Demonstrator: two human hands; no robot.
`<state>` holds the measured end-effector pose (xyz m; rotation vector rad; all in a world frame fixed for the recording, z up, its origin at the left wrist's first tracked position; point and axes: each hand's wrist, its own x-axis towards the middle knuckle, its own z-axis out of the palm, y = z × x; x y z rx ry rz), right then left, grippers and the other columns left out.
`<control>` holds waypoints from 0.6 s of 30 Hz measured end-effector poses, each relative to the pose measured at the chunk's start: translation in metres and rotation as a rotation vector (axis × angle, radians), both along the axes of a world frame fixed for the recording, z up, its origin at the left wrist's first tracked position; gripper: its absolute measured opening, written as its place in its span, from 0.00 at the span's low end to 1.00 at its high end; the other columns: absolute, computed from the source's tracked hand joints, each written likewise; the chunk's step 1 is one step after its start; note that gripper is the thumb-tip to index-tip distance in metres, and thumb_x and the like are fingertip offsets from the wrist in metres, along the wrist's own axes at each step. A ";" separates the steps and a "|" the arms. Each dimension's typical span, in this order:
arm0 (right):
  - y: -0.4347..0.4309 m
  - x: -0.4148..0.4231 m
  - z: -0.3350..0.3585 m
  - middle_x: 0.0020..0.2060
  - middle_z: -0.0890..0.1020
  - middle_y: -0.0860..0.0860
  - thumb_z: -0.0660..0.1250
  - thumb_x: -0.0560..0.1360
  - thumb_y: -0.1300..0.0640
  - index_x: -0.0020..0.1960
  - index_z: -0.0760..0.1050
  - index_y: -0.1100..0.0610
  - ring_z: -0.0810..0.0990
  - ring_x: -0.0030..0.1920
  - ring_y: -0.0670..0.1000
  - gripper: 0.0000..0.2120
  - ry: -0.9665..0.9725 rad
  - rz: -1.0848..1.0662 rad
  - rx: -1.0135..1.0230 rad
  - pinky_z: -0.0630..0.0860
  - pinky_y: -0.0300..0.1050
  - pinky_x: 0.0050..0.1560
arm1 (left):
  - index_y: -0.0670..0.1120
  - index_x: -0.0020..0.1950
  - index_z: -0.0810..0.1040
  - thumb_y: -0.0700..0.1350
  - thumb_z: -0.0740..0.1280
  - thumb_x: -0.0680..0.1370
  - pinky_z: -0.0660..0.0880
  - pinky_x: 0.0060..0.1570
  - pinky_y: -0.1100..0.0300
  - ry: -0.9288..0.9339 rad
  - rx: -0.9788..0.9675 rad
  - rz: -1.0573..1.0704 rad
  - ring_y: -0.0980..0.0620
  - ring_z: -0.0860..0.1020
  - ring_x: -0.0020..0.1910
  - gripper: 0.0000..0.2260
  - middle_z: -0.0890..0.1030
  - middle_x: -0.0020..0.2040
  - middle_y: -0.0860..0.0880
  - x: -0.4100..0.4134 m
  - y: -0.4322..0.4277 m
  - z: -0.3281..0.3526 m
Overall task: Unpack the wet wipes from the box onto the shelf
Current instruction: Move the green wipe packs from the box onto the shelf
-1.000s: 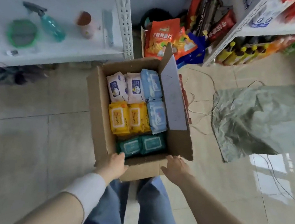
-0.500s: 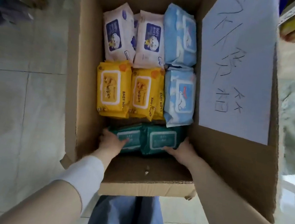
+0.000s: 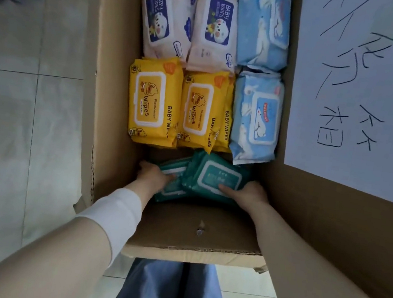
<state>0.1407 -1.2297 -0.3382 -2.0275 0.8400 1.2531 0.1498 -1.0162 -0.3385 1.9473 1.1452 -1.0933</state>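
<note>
Thumbs press flat on top while the remaining fingers curl out of sight underneath. The left hand (image 3: 151, 174) grips a teal-green plastic pack of wet wipes (image 3: 173, 189) by its left end, and the right hand (image 3: 249, 195) grips a second teal-green pack (image 3: 219, 176) at its near right corner. This second pack tilts up and overlaps the first. Both lie at the near end of the open brown cardboard box (image 3: 113, 89), just before two yellow wipe packs (image 3: 153, 101). Pale blue packs (image 3: 256, 116) and white packs (image 3: 167, 16) lie farther in.
</note>
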 end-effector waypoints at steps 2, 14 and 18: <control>-0.001 0.003 0.007 0.61 0.77 0.56 0.73 0.66 0.42 0.63 0.72 0.60 0.76 0.59 0.56 0.33 0.038 -0.087 0.050 0.74 0.46 0.56 | 0.36 0.71 0.60 0.49 0.73 0.70 0.69 0.64 0.48 -0.009 -0.048 0.055 0.40 0.69 0.67 0.37 0.68 0.69 0.39 -0.001 0.002 -0.002; 0.012 0.007 0.003 0.65 0.73 0.58 0.71 0.72 0.59 0.67 0.67 0.62 0.72 0.64 0.57 0.26 0.135 -0.475 0.186 0.72 0.48 0.54 | 0.43 0.69 0.65 0.41 0.67 0.76 0.70 0.55 0.54 -0.024 -0.252 0.403 0.43 0.72 0.64 0.23 0.72 0.67 0.42 0.008 0.004 0.001; 0.006 0.001 0.005 0.63 0.74 0.59 0.72 0.71 0.56 0.66 0.68 0.64 0.73 0.63 0.58 0.28 0.098 -0.466 0.162 0.71 0.46 0.55 | 0.42 0.70 0.66 0.42 0.66 0.77 0.70 0.53 0.56 -0.049 -0.333 0.524 0.44 0.73 0.64 0.22 0.73 0.66 0.42 0.012 0.005 0.005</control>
